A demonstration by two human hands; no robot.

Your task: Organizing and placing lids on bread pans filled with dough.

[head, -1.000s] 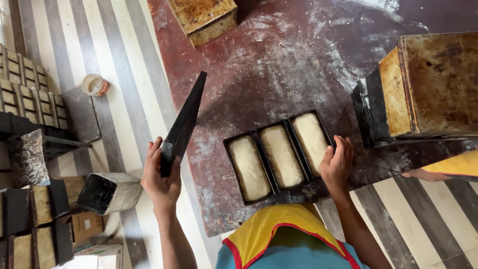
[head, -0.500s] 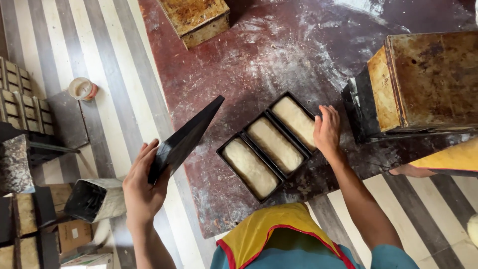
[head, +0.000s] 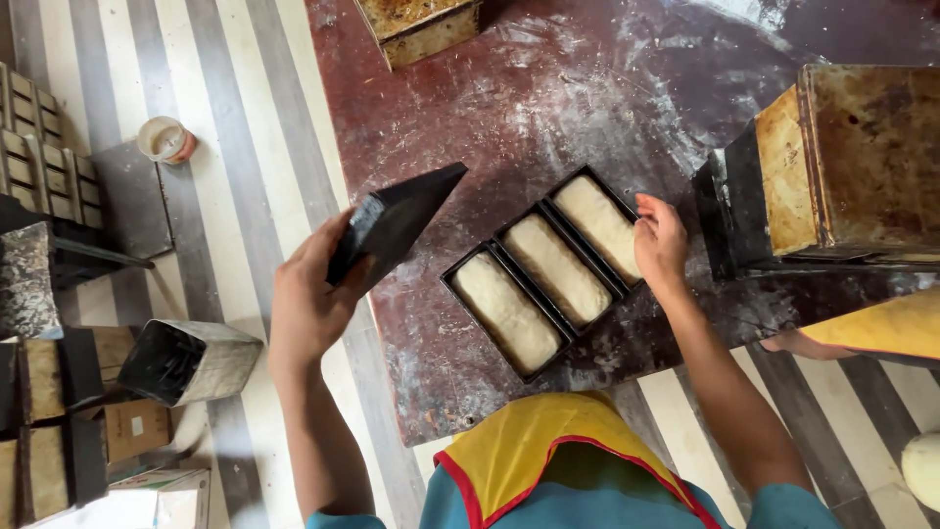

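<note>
The left hand (head: 311, 304) was closed around one dark flat metal lid (head: 397, 223), thumb on its near face and fingers wrapped behind, holding it tilted above the left edge of the dark red table (head: 470, 118). The right hand (head: 661, 240) rested with curled fingers on the far right corner of one black three-compartment loaf pan (head: 548, 269), which lay diagonally on the floured tabletop. Each of its three compartments held one pale, oblong piece of dough, three pieces in all. Just right of that hand stood a stack of worn, rust-stained baking tins (head: 842, 162). One more battered tin (head: 421, 24) sat at the table's far edge. On the striped floor to the left lay one open metal tin on its side (head: 191, 360), one small round cup (head: 164, 139), and rows of stacked tins (head: 39, 167). A yellow sleeve of another person (head: 876, 328) showed at the right.
</note>
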